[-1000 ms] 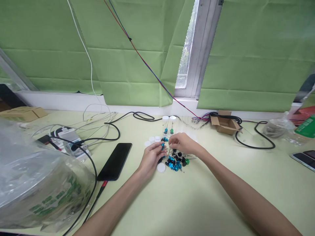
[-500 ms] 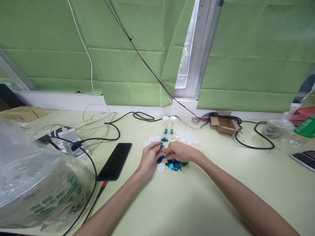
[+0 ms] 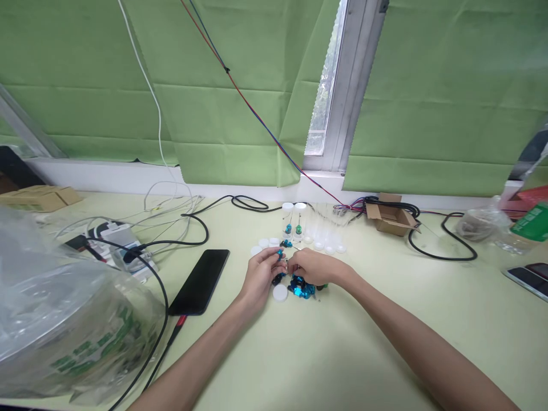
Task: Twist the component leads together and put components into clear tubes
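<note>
Between the fingertips of my left hand (image 3: pixel 260 275) is a small shiny blue part (image 3: pixel 280 254), too small to name exactly. My right hand (image 3: pixel 314 266) is close beside it, fingers bent and pressed together; what they pinch is hidden. Under and in front of my right hand lies a pile of blue and black small parts (image 3: pixel 303 289). A round white cap (image 3: pixel 280 293) lies left of the pile. Beyond my hands stand two clear white-capped tubes, one with a blue piece (image 3: pixel 288 229) inside and one with a green piece (image 3: pixel 298 229). White caps (image 3: pixel 264 244) lie behind my left hand.
A black phone (image 3: pixel 200 282) with a cable lies to the left, near a large plastic bag (image 3: pixel 77 331) and a power strip (image 3: pixel 124 251). Clear tubes (image 3: pixel 327 231) stand at the back. An open cardboard box (image 3: pixel 390 220) and black cables are farther right.
My right hand has shifted very slightly, uncovering a bit more of the blue pile. My left hand keeps its hold on the blue part, almost still.
</note>
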{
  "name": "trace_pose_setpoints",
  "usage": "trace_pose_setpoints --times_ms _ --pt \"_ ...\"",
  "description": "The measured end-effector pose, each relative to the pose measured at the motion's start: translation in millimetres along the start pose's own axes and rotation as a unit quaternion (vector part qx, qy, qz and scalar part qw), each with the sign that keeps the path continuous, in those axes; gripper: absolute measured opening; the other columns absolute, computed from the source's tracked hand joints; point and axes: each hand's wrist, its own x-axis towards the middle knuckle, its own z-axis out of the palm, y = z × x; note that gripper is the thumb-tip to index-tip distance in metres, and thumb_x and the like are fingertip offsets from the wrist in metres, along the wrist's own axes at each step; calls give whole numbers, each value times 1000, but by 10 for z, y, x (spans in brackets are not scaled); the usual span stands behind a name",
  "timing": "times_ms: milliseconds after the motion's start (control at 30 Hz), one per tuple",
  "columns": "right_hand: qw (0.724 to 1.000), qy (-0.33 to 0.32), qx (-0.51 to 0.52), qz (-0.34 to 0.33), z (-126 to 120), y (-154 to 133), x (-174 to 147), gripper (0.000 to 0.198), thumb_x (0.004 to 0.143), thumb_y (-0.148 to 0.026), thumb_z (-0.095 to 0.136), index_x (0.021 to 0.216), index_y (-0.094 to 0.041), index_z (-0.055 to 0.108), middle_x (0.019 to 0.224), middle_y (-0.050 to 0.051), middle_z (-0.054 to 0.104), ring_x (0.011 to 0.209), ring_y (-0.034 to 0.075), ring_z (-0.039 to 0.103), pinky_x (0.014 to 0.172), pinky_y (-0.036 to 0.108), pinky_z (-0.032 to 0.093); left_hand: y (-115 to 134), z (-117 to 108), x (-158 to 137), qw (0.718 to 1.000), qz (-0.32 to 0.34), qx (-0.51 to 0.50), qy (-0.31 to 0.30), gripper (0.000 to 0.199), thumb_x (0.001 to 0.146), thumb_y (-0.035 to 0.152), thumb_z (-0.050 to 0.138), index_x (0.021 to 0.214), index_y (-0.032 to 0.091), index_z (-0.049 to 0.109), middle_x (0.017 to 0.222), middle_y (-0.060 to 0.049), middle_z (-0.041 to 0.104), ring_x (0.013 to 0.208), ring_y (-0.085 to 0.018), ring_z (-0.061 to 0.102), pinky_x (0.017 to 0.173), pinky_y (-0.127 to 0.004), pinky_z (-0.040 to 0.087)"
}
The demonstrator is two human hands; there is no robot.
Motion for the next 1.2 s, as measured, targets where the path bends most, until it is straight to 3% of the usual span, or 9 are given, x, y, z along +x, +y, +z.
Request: trace_pose_setpoints --times_ms 333,667,867,1200 --pt "1000 14 -6 17 8 -33 -8 31 80 1 50 96 -16 70 95 9 69 84 18 59 61 22 36 -22 -16 17 1000 3 0 -4 16 82 6 56 92 9 68 84 -10 64 63 -12 61 61 -24 52" --pt "999 37 -5 -6 14 -22 -3 20 79 1 51 78 -16 61 77 5 62 70 15 50 56 22 31 -7 1 0 1000 1 -11 -2 14 79 6 59 89 8 68 81 -10 65 61 -12 61 60 -25 52" --pt "995 64 -15 -69 63 57 33 24 80 3 50 87 -17 61 79 3 61 71 14 49 59 23 30 10 16 -13 1000 -6 -12 3 15 81 6 57 91 8 68 73 -8 63 60 -12 61 59 -24 52" --pt "994 65 -86 -22 138 65 61 20 88 -2 51 94 -17 63 85 5 58 71 14 50 56 23 27 18 26 -19 1000 -5 -13 9 14 80 5 57 88 9 68 76 -9 65 60 -12 61 59 -24 52"
